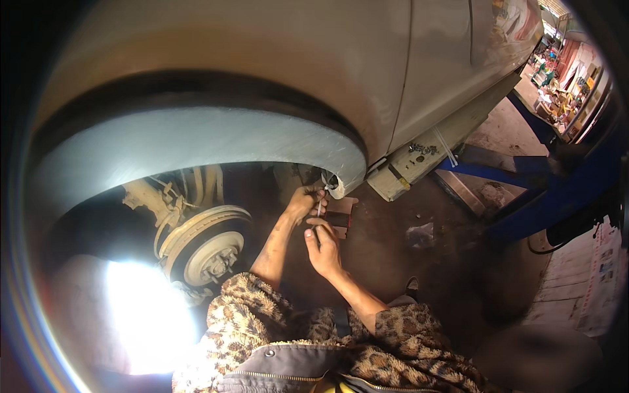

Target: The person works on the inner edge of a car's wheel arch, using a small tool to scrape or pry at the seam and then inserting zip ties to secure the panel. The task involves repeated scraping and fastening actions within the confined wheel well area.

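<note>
My left hand (304, 202) reaches up to the lower rear corner of a car's wheel arch (216, 131). Its fingers are closed round a slim, light-coloured rod-like tool (320, 207) standing roughly upright; the tool's exact kind is unclear. Just below it and to the right is my right hand (323, 249), thumb and bent fingers apart, close to the rod's lower end. No object shows in its grasp. A small pale fitting (333, 183) sits at the arch's edge above my left hand. What lies behind the arch lip is partly hidden.
A bare brake disc and hub (213, 259) stand to the left, beside a glaring light (147, 321). Along the car's sill (452, 124), a blue lift arm (504, 167) reaches in from the right. A flat box-like piece (341, 213) and a clear plastic bag (420, 236) lie below.
</note>
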Action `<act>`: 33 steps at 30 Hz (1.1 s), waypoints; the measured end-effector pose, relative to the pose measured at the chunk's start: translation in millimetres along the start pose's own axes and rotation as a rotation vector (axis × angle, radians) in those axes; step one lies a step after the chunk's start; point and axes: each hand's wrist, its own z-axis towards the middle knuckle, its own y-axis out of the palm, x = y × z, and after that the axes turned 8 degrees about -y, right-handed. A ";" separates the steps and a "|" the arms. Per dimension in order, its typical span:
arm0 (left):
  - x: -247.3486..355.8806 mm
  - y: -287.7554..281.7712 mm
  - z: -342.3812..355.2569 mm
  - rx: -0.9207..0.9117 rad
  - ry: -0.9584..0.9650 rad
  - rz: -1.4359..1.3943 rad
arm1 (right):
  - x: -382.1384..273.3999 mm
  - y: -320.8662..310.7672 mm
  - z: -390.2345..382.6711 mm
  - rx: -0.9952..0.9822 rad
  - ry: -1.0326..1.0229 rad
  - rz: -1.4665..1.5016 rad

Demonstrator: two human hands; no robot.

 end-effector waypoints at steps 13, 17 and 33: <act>-13.9 -9.4 -13.5 -0.053 -0.157 -0.645 | 52.1 19.5 26.7 0.255 0.512 0.353; -24.5 10.5 -16.5 0.001 0.118 -0.810 | 91.7 28.1 41.0 0.308 0.605 0.297; 24.1 25.4 61.7 0.296 0.098 -0.762 | 90.3 23.7 67.9 0.392 0.616 0.191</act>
